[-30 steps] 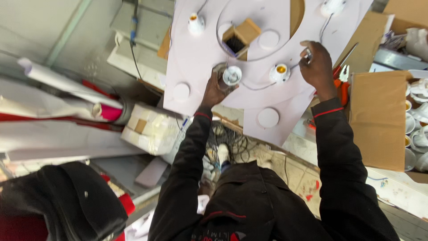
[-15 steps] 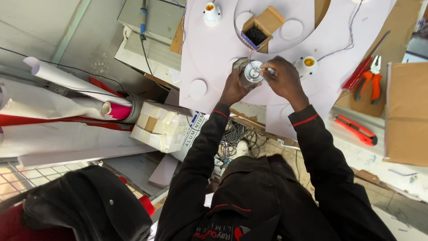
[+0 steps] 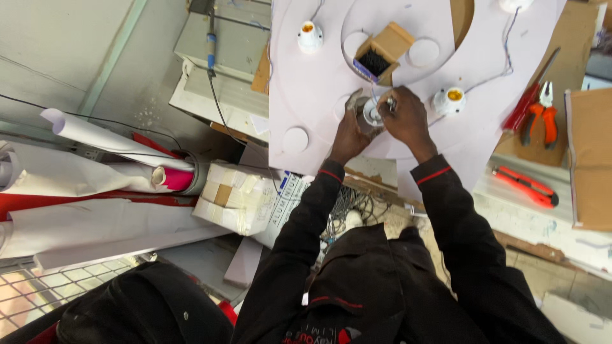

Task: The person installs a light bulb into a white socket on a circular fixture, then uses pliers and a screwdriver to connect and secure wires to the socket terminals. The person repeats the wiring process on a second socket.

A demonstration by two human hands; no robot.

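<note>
Your left hand (image 3: 347, 130) and right hand (image 3: 403, 118) meet on one lamp socket (image 3: 371, 114) near the middle of the white board (image 3: 306, 83); both close around it, and your right fingers pinch a small metal part (too small to tell what). An open cardboard box (image 3: 384, 52) sits just above them. Two more sockets (image 3: 310, 35) stand on the board, one left, one right (image 3: 448, 100). Right of the board lie pliers (image 3: 539, 111), a red screwdriver (image 3: 529, 95) and a red cutter (image 3: 524, 186).

The person wore a black long-sleeved jacket (image 3: 382, 286) with thin red cuff stripes (image 3: 435, 176) and bare hands.
</note>
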